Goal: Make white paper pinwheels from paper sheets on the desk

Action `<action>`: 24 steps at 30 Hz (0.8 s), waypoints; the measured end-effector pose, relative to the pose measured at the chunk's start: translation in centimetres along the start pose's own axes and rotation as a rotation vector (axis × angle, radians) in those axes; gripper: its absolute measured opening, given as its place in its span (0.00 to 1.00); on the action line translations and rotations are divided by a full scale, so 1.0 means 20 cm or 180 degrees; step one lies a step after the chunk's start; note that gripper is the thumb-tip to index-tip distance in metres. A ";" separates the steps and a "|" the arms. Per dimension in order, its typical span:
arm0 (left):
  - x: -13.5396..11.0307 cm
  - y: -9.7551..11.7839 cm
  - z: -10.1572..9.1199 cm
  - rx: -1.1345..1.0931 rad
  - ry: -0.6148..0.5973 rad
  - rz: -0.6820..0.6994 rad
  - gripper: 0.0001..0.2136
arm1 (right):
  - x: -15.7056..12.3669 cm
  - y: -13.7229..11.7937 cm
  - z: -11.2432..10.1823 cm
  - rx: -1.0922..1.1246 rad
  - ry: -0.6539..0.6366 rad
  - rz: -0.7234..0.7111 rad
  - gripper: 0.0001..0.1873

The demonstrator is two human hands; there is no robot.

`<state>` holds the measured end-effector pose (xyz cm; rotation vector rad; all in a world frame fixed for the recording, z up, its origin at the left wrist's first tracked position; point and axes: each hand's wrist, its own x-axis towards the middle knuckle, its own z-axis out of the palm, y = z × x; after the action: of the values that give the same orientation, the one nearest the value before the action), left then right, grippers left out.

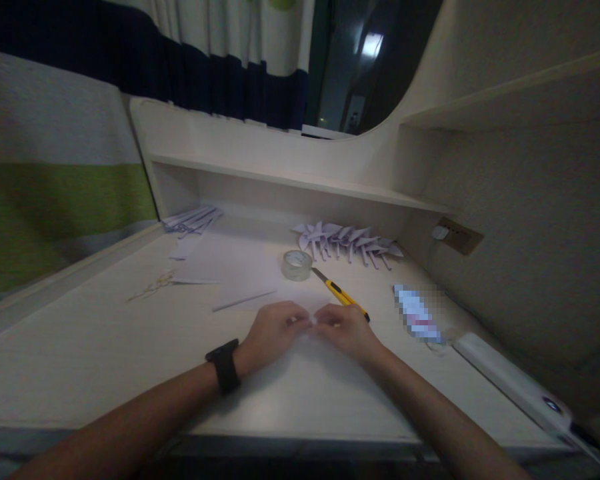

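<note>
Both hands meet over the middle of the desk, fingertips pinched close together. My left hand [279, 328], with a dark watch [225, 367] on its wrist, is closed at the fingertips. Facing it, my right hand [347, 330] is closed in a pinch too. A small whitish bit [313, 321] shows between the fingertips, too small to name. Just beyond the right hand lies a yellow utility knife [343, 291], its blade end toward the roll of clear tape [297, 265]. A thin rolled paper stick [244, 301] rests on white paper [230, 257] past my left hand.
Several paper pinwheels [347, 241] lie in a row at the back right. Paper sticks [191, 221] are piled at the back left, near some tan twisted strands [153, 285]. On the right are a blurred-out phone-like object [417, 313], a long white device [513, 380] and a wall socket [460, 235].
</note>
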<state>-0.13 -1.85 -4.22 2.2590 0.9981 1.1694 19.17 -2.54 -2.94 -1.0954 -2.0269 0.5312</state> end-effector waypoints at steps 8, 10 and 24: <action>0.00 0.01 0.00 0.0222 -0.0110 0.0327 0.07 | 0.00 -0.01 0.00 -0.0222 0.0088 -0.0100 0.13; -0.01 0.01 0.00 0.0257 -0.0116 0.0336 0.07 | 0.00 -0.01 0.00 -0.0282 0.0135 -0.0131 0.12; -0.01 0.02 0.00 0.0146 -0.0158 0.0244 0.08 | 0.01 -0.01 -0.01 -0.0168 0.0303 -0.0773 0.10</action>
<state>-0.07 -2.23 -4.13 2.3693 0.9360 1.1264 19.11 -2.54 -2.60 -0.8713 -2.0631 0.2971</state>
